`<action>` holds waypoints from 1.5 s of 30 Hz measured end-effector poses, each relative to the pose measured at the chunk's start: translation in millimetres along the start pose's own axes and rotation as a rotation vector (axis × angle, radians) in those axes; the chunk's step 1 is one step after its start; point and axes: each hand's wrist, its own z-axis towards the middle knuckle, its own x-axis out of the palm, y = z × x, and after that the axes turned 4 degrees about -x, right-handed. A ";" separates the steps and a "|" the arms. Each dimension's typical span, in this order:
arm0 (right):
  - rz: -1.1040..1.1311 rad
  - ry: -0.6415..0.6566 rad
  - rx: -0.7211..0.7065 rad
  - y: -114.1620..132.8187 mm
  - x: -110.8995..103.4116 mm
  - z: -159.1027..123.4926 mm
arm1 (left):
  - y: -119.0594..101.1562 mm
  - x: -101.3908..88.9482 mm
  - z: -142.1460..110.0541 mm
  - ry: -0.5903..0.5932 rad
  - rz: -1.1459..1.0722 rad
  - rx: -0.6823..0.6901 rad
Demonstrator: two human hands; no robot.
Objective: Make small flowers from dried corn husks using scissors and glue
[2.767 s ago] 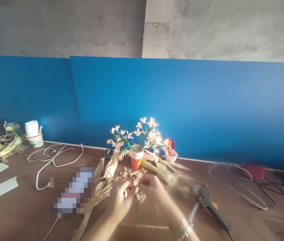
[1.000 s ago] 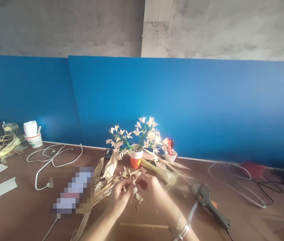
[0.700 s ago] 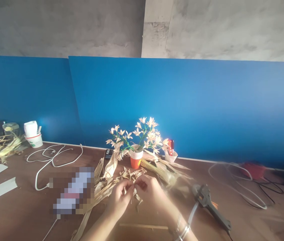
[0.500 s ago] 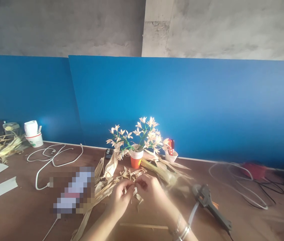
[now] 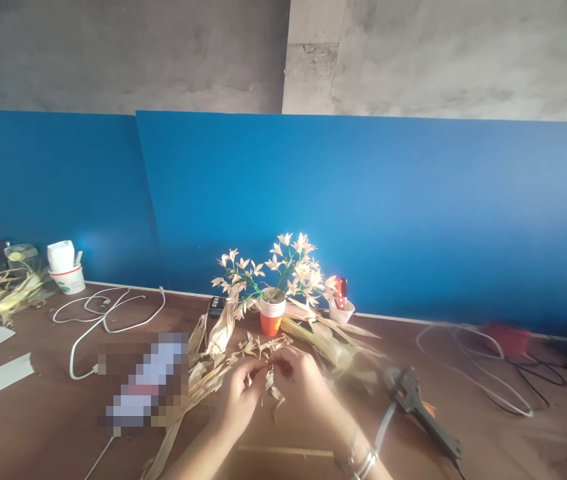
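Note:
My left hand point(image 5: 237, 397) and my right hand point(image 5: 299, 380) meet over the brown table point(image 5: 53, 413), fingertips pinched together on a small pale piece of dried husk point(image 5: 268, 381). Loose husk scraps point(image 5: 279, 395) hang just below the fingers. Small husk flowers point(image 5: 258, 347) lie on the table right behind my hands. Further back stands an orange paper cup point(image 5: 271, 317) holding a bunch of husk flowers point(image 5: 278, 267) on green stems.
A black glue gun point(image 5: 416, 407) lies at my right, its cable running off. Long dried husks point(image 5: 208, 363) lie left of my hands. White cables point(image 5: 98, 317) loop at the left, a white cup point(image 5: 69, 275) behind them. A thin wooden stick point(image 5: 283, 451) lies near my wrists.
My hands have drawn slightly closer and kept working the small husk piece between the fingertips. Nothing else on the table has moved.

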 end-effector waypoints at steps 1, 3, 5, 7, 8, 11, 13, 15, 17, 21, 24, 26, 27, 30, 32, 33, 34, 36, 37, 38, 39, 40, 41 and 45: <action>0.004 0.004 -0.006 1.2 -0.9 -0.3 | -0.1 -0.1 0.2 0.000 -0.004 -0.002; 0.014 0.022 -0.031 3.3 -2.6 -0.8 | -0.8 -0.2 0.3 0.013 -0.006 -0.005; 0.010 0.042 -0.054 4.7 -3.7 -1.2 | -2.0 -0.1 -0.1 0.031 0.000 -0.010; -0.017 0.040 -0.066 4.9 -3.9 -1.4 | -3.4 0.0 -0.7 0.037 0.007 -0.014; -0.037 0.030 -0.070 4.5 -3.5 -1.6 | -4.0 0.1 -0.9 0.035 0.009 -0.014; -0.075 0.010 -0.062 1.8 -1.7 -1.8 | -4.7 -0.2 -1.0 0.025 0.013 -0.012; -0.064 0.009 -0.054 -1.0 -0.5 -1.1 | -4.3 -0.9 -0.4 0.018 0.008 -0.022; -0.033 0.003 -0.045 -3.9 0.1 0.4 | -3.9 -1.9 0.3 0.009 -0.007 -0.047; -0.014 -0.006 -0.033 -5.8 -0.2 2.2 | -4.3 -2.7 0.8 0.006 -0.023 -0.072; -0.049 -0.016 -0.013 -5.3 -2.4 3.7 | -7.2 -2.6 0.6 -0.002 -0.015 -0.075; -0.051 -0.020 -0.009 -3.9 -2.9 2.9 | -8.1 -1.8 0.0 -0.003 -0.015 -0.081; -0.043 -0.020 -0.017 -4.0 -1.9 2.3 | -7.4 -1.4 0.0 -0.002 -0.017 -0.095; -0.039 -0.020 -0.023 -4.4 -1.1 2.2 | -6.9 -1.3 0.1 -0.001 -0.016 -0.101; -0.016 -0.019 -0.030 -5.8 1.6 1.9 | -5.7 -1.0 0.8 -0.001 -0.013 -0.107; 0.002 -0.018 -0.024 -6.2 3.1 1.8 | -5.2 -0.7 1.0 0.005 -0.020 -0.108; 0.008 -0.016 -0.018 -6.1 3.7 1.8 | -4.9 -0.6 1.0 0.007 -0.027 -0.106; 0.012 -0.014 -0.010 -6.0 4.1 1.8 | -4.4 -0.5 0.9 0.011 -0.034 -0.104; 0.015 -0.011 0.005 -5.6 4.6 1.8 | -3.1 -0.3 0.5 0.016 -0.043 -0.103; 0.016 -0.011 0.010 -5.3 4.8 1.7 | -2.3 -0.3 0.3 0.017 -0.044 -0.103; 0.018 -0.010 0.013 -5.0 4.9 1.7 | -1.5 -0.2 0.1 0.019 -0.045 -0.103; 0.021 -0.006 0.013 -4.6 5.2 1.5 | -0.8 -0.2 -0.1 0.018 -0.046 -0.101; 0.024 -0.005 0.012 -4.2 5.4 1.4 | -0.3 -0.2 -0.2 0.013 -0.047 -0.098; 0.024 -0.007 0.011 -3.8 5.8 1.2 | 0.0 -0.3 -0.2 0.004 -0.045 -0.093; 0.015 -0.064 -0.029 -4.1 7.6 0.4 | -0.4 -1.3 -0.1 -0.037 0.001 -0.064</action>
